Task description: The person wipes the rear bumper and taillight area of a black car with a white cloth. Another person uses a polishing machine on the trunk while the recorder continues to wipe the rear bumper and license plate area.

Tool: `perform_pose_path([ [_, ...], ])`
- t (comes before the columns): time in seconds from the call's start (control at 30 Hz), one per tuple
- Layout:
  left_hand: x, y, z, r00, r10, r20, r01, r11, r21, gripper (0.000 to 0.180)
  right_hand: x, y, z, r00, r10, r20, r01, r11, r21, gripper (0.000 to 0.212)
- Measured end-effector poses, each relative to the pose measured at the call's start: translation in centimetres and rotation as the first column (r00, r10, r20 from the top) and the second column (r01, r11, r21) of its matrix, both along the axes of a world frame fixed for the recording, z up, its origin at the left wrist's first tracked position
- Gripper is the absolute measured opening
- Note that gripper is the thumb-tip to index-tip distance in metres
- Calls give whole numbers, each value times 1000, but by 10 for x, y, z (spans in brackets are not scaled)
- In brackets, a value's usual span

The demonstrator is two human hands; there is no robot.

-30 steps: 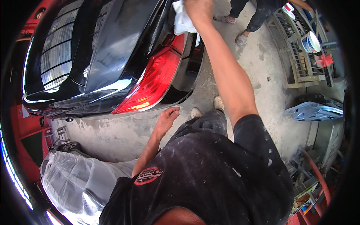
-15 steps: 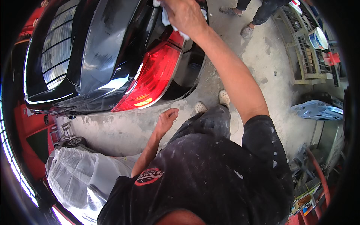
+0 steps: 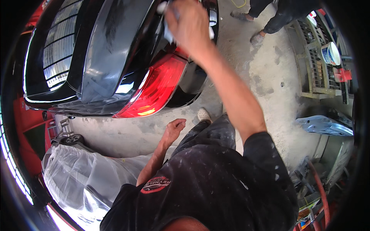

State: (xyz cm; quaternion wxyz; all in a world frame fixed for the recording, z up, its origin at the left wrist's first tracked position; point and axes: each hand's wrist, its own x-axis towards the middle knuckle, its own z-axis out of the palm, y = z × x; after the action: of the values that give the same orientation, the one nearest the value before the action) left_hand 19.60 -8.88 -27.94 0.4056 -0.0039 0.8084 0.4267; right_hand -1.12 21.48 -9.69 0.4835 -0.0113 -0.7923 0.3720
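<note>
At the rear corner of a black car (image 3: pixel 133 67), my right hand (image 3: pixel 189 29) is closed on a white cloth (image 3: pixel 168 35) and presses it to the bodywork just beyond the red tail light (image 3: pixel 156 88). Motion smears the fingers a little, and part of the cloth is hidden under them. My left hand (image 3: pixel 173 131) hangs in front of my body, apart from the car, its fingers curled together with nothing visible in them. A dull greyish band (image 3: pixel 110 50) runs along the car's glossy rear panel.
Clear plastic sheeting (image 3: pixel 88 173) covers something large at lower left. Another person's legs (image 3: pixel 283 17) stand on the concrete floor at the top. A slatted rack (image 3: pixel 310 61) with a white bucket (image 3: pixel 330 53) and a silvery panel (image 3: pixel 323 125) are at right.
My right hand has shifted slightly along the bodywork with the cloth. My left hand remains curled, a bit lower in view. The view has tilted a little and one of my feet has moved.
</note>
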Motion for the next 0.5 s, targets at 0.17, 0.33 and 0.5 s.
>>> perform_pose_path([
  [0.17,-1,12,-4,999,-32,8,32,999,5,38,-5,6,2,996,93,-5,-93,996,2,13],
  [0.33,-2,17,-9,1000,27,8,-27,999,29,34,-7,7,1,998,48,45,-47,998,-36,12],
  [0.5,-6,20,-7,1000,26,3,-26,999,30,34,-12,12,2,999,49,9,-48,998,-30,18],
])
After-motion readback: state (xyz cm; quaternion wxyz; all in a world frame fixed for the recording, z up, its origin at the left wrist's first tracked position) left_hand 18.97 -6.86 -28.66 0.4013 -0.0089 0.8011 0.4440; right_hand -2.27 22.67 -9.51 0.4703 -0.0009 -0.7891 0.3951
